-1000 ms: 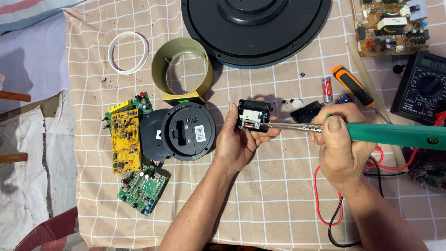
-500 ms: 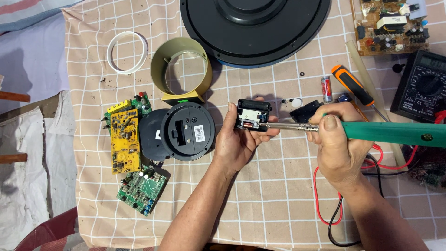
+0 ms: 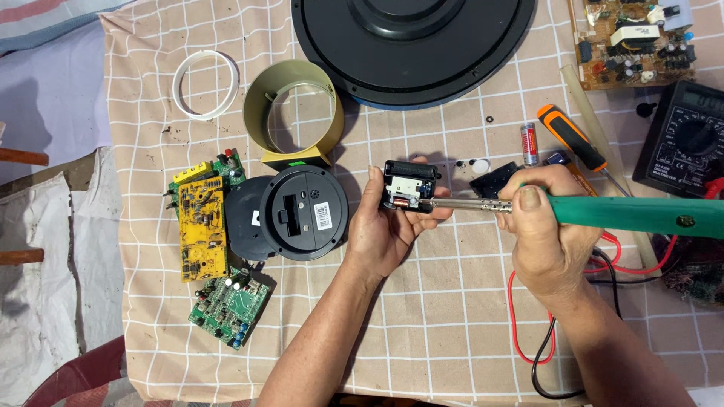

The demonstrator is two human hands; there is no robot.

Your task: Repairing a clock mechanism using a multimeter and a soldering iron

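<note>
Soldering iron tip meets the small black module, coming in from the right.

The left hand (image 3: pixel 392 226) cups the small black module (image 3: pixel 409 186) with fingers curled round it, open face up. The right hand (image 3: pixel 547 234) is closed on the green soldering iron (image 3: pixel 633 215), whose long axis lies level, left to right; its metal tip touches the module's right edge above the bench (image 3: pixel 452 324).

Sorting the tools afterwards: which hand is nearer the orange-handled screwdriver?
Right. The right hand, holding the green soldering iron, lies just below the orange-handled screwdriver; the left hand is farther off, to its lower left.
</note>
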